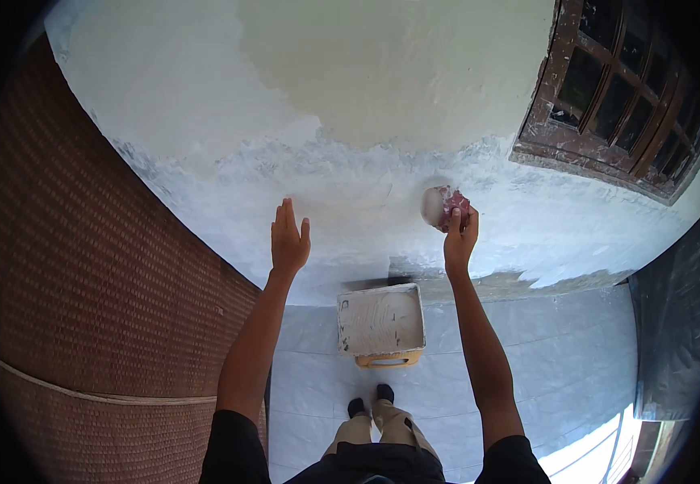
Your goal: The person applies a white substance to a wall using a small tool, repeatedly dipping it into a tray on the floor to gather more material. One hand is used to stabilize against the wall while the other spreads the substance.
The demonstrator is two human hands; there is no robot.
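My right hand [462, 231] grips a small, round, reddish container [456, 199] smeared with white, its pale round face turned to the left. It is in front of the wall [350, 194], which is coated white on its lower part and greenish-cream higher up. My left hand [288, 240] is raised at about the same height, empty, with its fingers stretched out and the thumb apart, overlapping the white part of the wall. Below and between my hands stands a square tray [342, 343] with a whitish, ridged paste in it, on a yellow stool [388, 360].
A brown wooden window frame [588, 153] with white splashes is at the upper right. Woven matting [124, 266] with a rope across it hangs on the left. Grey sheeting [309, 379] covers the floor, and a dark sheet [677, 298] hangs at the right.
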